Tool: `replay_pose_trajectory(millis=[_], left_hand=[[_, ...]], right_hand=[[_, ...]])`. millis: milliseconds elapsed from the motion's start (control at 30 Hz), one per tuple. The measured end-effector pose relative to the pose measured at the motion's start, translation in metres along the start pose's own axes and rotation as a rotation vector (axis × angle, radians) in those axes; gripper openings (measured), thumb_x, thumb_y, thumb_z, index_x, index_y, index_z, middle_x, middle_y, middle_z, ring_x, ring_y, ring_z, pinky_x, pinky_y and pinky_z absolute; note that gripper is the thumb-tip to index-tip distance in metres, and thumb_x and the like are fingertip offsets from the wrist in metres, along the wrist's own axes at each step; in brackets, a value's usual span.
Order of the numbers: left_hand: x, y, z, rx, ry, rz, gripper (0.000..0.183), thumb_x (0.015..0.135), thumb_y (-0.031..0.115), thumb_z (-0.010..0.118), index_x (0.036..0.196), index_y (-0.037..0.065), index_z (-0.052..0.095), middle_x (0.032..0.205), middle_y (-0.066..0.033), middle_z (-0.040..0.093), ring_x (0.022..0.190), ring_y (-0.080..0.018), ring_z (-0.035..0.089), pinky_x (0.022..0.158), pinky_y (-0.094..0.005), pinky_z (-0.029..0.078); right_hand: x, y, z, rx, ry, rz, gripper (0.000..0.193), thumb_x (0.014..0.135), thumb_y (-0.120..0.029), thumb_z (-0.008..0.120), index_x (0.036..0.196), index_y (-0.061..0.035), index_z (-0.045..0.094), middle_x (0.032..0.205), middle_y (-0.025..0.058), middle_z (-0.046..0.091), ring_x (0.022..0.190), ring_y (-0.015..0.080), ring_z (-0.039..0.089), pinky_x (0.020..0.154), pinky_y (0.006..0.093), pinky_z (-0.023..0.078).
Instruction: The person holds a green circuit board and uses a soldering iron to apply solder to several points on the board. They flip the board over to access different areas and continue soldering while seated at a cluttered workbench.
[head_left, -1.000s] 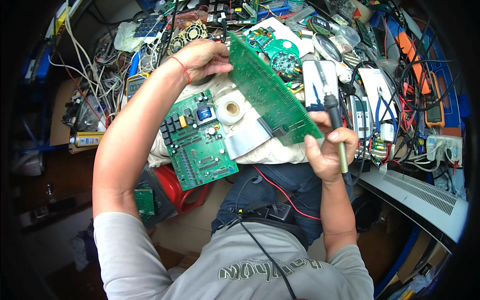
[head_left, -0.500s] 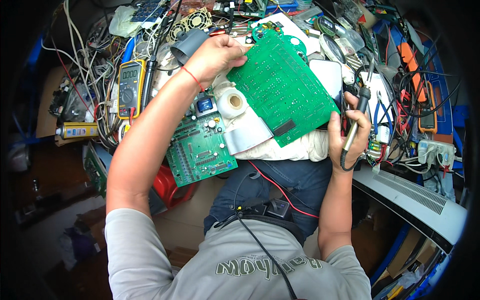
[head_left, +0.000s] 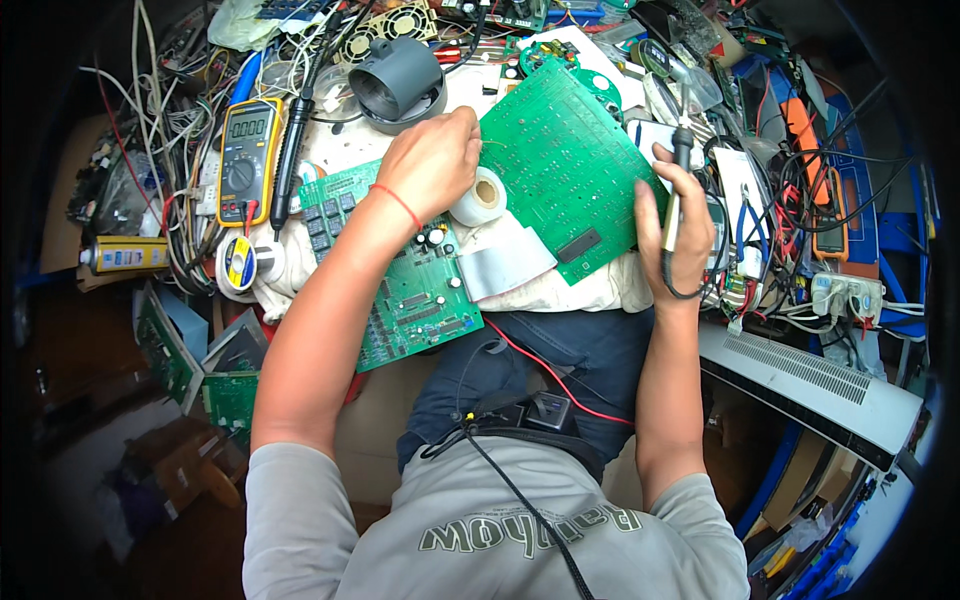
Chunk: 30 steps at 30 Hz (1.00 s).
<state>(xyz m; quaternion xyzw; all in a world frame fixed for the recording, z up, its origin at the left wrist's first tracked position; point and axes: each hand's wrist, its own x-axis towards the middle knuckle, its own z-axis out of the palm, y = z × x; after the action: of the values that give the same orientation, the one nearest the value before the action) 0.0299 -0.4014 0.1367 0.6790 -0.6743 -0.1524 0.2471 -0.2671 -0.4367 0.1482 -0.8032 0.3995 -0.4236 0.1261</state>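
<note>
A large green circuit board (head_left: 560,165) stands tilted with its solder side toward me. A wide grey ribbon cable (head_left: 508,263) runs from its lower edge to a second board (head_left: 420,310) with components on it. My left hand (head_left: 435,160) is closed in a pinch at the big board's left edge. A thin strand shows by its fingertips, and what it grips is mostly hidden. My right hand (head_left: 680,235) holds a soldering iron (head_left: 677,190), tip upward, while its thumb side touches the board's right edge. Below my left fingers sits a white roll (head_left: 480,198).
A yellow multimeter (head_left: 250,160) and a solder spool (head_left: 240,262) lie at left. Behind my left hand is a grey cylindrical part (head_left: 397,78). Blue-handled pliers (head_left: 752,228), cables and a power strip (head_left: 845,298) crowd the right side.
My left hand has come down and nearer from the board's top left corner, uncovering the grey cylinder. The big board and my right hand with the iron have shifted slightly left.
</note>
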Motion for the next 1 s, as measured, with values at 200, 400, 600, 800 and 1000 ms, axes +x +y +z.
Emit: replay_pose_trajectory(millis=[200,400,600,800,1000], left_hand=[[0.016,-0.012,0.003,-0.136,-0.063,-0.113,0.018,0.098,0.017,0.064,0.101,0.0,0.065,0.092,-0.0197,0.072,0.086,-0.0373,0.071,0.08,-0.045,0.054],[0.018,-0.015,0.011,-0.653,-0.059,-0.239,0.019,0.098,0.016,0.07,0.103,-0.002,0.07,0.097,-0.0108,0.074,0.085,-0.0164,0.07,0.079,-0.0324,0.055],[0.021,-0.013,0.014,-0.678,-0.029,-0.16,0.017,0.1,0.014,0.07,0.107,-0.001,0.068,0.105,-0.0087,0.073,0.097,-0.0169,0.067,0.089,-0.0324,0.055],[-0.026,0.005,0.01,-0.326,0.069,0.123,0.012,0.095,0.015,0.067,0.099,0.004,0.063,0.089,-0.0156,0.068,0.092,-0.0398,0.066,0.084,-0.0485,0.053],[-0.041,0.015,-0.002,-0.054,-0.072,0.296,0.013,0.094,0.009,0.067,0.106,0.007,0.063,0.1,-0.0126,0.069,0.105,-0.0337,0.066,0.091,-0.0457,0.052]], right_hand=[[0.002,0.006,0.008,-0.008,0.0,-0.048,0.033,0.089,0.003,0.077,0.119,-0.0021,0.066,0.119,0.0208,0.074,0.106,0.0337,0.074,0.093,0.0396,0.056],[-0.015,0.009,0.005,-0.044,0.13,-0.008,0.032,0.087,0.005,0.08,0.114,-0.0014,0.064,0.116,0.0199,0.074,0.102,0.0332,0.073,0.089,0.0393,0.056],[-0.032,0.009,0.002,-0.067,0.156,0.046,0.032,0.091,0.001,0.079,0.117,-0.0022,0.061,0.124,0.021,0.072,0.112,0.0297,0.071,0.099,0.0397,0.054],[-0.033,0.011,0.004,-0.11,0.165,-0.022,0.033,0.088,0.003,0.079,0.115,-0.0025,0.06,0.117,0.0226,0.073,0.1,0.036,0.073,0.088,0.042,0.056],[-0.034,0.014,0.006,-0.126,0.173,-0.036,0.033,0.089,0.003,0.079,0.115,-0.0031,0.06,0.117,0.0218,0.073,0.1,0.0355,0.072,0.088,0.0418,0.056]])
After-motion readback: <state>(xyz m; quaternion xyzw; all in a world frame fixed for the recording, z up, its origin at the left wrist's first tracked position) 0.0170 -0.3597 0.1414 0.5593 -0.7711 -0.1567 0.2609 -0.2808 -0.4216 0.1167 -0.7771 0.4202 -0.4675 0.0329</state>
